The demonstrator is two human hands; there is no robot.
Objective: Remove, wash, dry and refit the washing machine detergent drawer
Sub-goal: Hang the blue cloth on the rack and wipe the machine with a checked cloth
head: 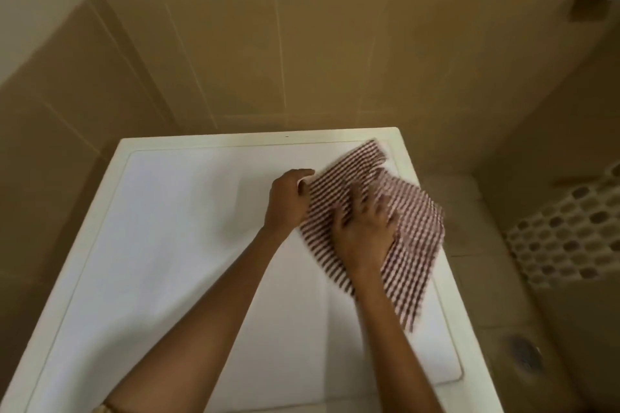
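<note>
A brown-and-white checked cloth (412, 231) lies partly spread on the right side of the white washing machine top (174, 228), and its right part hangs past the machine's edge. My left hand (288, 201) pinches the cloth's left corner. My right hand (364, 231) lies on the cloth's middle with fingers bent into the fabric; it is blurred. The detergent drawer is not in view.
Tan tiled walls (302, 54) close in behind and to the left of the machine. To the right, lower down, are a tiled floor with a round drain (523, 350) and a white perforated mat or basket (570, 235).
</note>
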